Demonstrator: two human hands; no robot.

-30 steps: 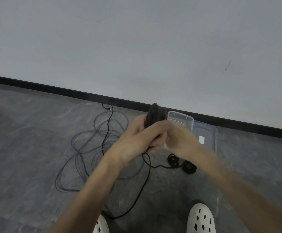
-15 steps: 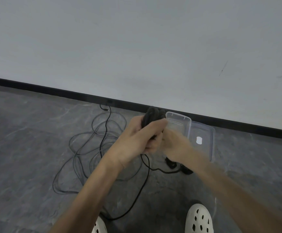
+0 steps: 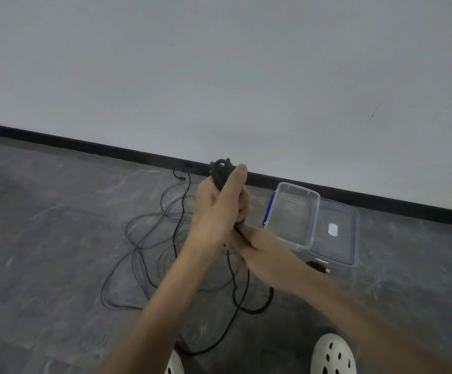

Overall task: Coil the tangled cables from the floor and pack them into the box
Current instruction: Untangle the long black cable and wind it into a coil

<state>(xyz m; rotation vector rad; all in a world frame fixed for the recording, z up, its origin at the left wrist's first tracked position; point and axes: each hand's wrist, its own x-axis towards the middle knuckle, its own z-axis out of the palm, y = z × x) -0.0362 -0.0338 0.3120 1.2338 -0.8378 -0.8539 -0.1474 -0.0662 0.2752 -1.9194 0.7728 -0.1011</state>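
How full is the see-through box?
Empty. Only the bare bottom shows through the clear plastic box, whose lid lies off beside it. The black cable is coiled in the left hand, not in the box.

L hand (image 3: 217,211) grips black cable coil (image 3: 221,168), R hand (image 3: 250,245) below holds its trailing strand (image 3: 257,310), w/ clear box (image 3: 314,211) nearby.

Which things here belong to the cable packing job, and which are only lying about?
Belong to job: black cable coil in left hand; its loose end held by right hand; tangled cables on floor; clear plastic box; box lid; small black cable near lid.
Just there: white clogs; black baseboard.
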